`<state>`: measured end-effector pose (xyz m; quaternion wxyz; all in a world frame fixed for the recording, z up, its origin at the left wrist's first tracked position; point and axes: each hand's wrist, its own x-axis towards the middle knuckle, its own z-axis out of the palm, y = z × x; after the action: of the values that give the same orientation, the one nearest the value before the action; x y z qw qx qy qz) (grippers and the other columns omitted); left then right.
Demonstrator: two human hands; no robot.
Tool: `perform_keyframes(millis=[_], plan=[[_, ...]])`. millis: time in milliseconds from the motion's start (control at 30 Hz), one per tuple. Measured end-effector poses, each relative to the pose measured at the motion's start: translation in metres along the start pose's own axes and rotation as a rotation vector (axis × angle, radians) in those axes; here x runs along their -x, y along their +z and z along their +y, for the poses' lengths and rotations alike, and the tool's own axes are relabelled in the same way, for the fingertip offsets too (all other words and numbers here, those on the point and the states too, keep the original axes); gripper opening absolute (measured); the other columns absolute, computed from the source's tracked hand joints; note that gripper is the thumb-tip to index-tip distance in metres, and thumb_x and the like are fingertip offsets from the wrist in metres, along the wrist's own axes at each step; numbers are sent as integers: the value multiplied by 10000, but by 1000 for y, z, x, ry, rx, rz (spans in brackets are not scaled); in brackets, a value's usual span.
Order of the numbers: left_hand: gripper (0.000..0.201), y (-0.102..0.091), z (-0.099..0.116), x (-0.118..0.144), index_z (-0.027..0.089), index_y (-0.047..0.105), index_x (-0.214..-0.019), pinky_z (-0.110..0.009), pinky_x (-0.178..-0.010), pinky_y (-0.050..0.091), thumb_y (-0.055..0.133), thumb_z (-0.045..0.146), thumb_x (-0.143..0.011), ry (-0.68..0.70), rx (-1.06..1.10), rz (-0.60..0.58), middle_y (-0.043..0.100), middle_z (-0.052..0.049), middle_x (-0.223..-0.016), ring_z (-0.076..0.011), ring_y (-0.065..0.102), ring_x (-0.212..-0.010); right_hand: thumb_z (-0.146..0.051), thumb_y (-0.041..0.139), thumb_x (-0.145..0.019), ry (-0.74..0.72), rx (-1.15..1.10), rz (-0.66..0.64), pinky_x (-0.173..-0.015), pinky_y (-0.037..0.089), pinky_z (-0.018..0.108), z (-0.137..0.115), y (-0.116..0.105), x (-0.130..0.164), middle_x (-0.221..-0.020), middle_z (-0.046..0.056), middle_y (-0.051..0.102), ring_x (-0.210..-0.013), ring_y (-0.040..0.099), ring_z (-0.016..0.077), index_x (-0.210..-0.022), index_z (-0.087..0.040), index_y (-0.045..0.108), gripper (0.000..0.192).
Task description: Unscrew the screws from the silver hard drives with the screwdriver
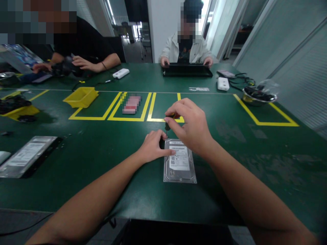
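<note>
Hard drive [180,165] lies flat, label up, on the green table [102,153] just before us, its cover on and no loose screws that we can make out. At its far left corner our left hand [152,146] rests with fingers curled against the edge, steadying it. Just beyond, our right hand [190,126] pinches a small screwdriver [168,125] upright, tip at that corner. We judge the unscrewing barely begun. Beyond the drive sits a yellow bin [81,97].
</note>
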<state>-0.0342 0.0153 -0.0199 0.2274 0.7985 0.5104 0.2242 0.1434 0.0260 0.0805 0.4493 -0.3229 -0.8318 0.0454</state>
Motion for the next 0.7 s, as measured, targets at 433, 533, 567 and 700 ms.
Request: perform_keyframes(millis=[433, 533, 567, 700], plan=[[609, -1, 2, 1, 207, 510, -952, -372, -779, 376, 750, 683, -657, -7, 11, -5, 607, -32, -979, -245, 516, -899, -112, 581, -835, -10, -24, -13, -825, 480, 343, 0, 1, 1, -1005, 56, 717, -907, 635, 186, -954, -175, 652, 152], [608, -1, 3, 2, 205, 516, -968, -373, -773, 377, 735, 687, -668, -9, -3, -13, 608, -44, -988, -252, 518, -905, -99, 592, -826, -29, -48, 3, -815, 488, 334, 0, 3, 3, -1008, 62, 711, -919, 635, 183, -953, -163, 658, 157], [608, -1, 3, 2, 205, 516, -973, -373, -769, 376, 731, 687, -671, -8, -6, -15, 608, -47, -988, -254, 519, -906, -100, 602, -825, -32, -53, 13, -809, 489, 329, 0, 4, 3, -999, 62, 704, -922, 629, 181, -947, -160, 662, 148], [602, -1, 3, 2, 205, 513, -974, -366, -757, 374, 734, 676, -672, 0, -6, -12, 610, -44, -979, -253, 521, -901, -135, 653, -825, -12, -47, 39, -760, 483, 314, 0, 5, 5, -938, 48, 660, -895, 597, 171, -910, -163, 673, 92]])
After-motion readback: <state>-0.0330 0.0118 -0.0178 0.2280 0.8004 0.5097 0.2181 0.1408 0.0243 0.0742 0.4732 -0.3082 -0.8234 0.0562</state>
